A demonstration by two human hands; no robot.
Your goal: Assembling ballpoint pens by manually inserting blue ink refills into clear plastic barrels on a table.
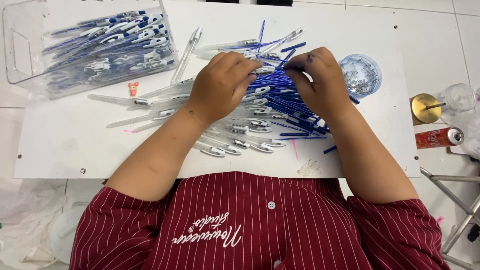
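Observation:
My left hand (pixel 220 85) and my right hand (pixel 320 82) meet over a heap of pen parts on a white board (pixel 70 145). The left fingers pinch a clear pen barrel (pixel 262 71) at its end. Fingertips of the right hand close on a thin blue refill (pixel 290 75) beside that barrel. Under and between the hands lie several blue refills (pixel 285 107). Several clear barrels with clips (pixel 240 137) spread below the left wrist.
A clear plastic bin (pixel 30 65) with several assembled blue-and-white pens stands at the back left. A round clear tub of small metal parts (pixel 361 75) sits right of my right hand. A small pink figure (pixel 133 88), a red can (pixel 440 137) and cups (pixel 457 97) lie around.

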